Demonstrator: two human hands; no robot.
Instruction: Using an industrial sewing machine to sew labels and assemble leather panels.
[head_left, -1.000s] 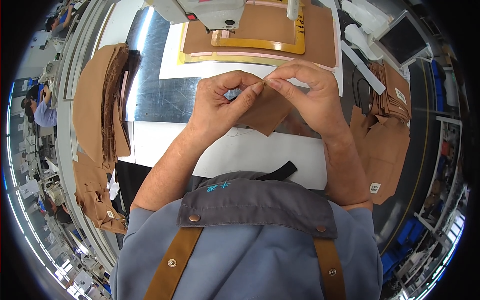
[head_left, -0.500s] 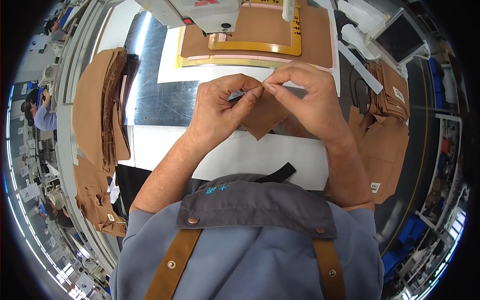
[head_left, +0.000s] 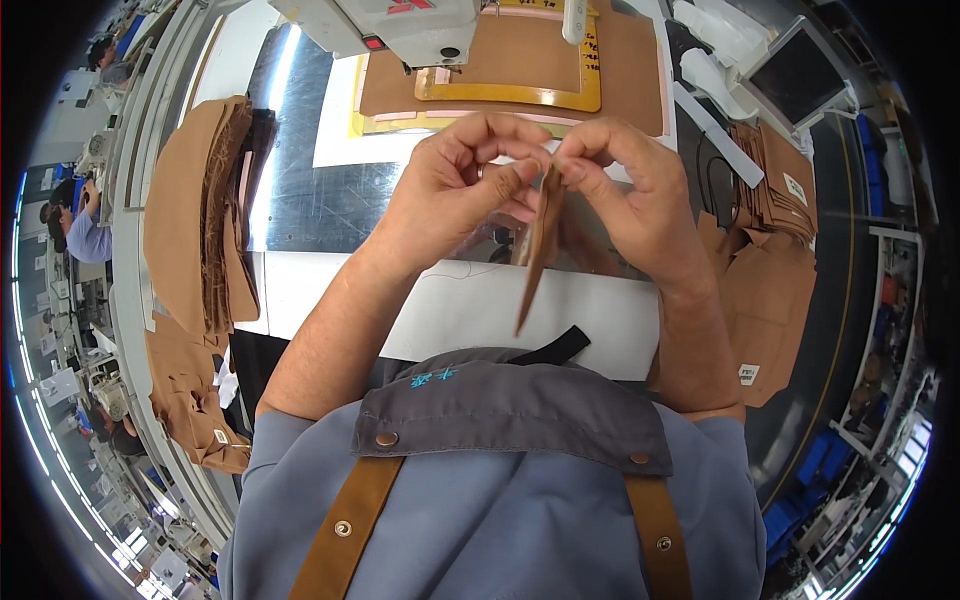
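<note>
A small brown fabric piece (head_left: 539, 245) hangs edge-on between my hands, above the near part of the shiny metal table (head_left: 330, 205). My right hand (head_left: 630, 190) pinches its upper end between thumb and forefinger. My left hand (head_left: 465, 185) is at the same upper end, thumb and forefinger pressed together close beside it, the other fingers curled behind. Beyond both hands, a yellow-framed template (head_left: 520, 103) lies on a larger brown fabric panel (head_left: 635, 75) under the white sewing machine head (head_left: 415, 35).
Stacked brown fabric pieces (head_left: 190, 215) stand at the left, with more brown pieces (head_left: 195, 400) below them. At the right are another brown stack (head_left: 775, 185) and loose brown panels (head_left: 765, 310). A dark screen (head_left: 798, 75) stands at the far right. White sheeting (head_left: 440, 310) covers the near edge.
The fabric piece has turned from showing its flat face to hanging edge-on and lower. My right hand has shifted slightly right, and my left fingers have spread behind the piece.
</note>
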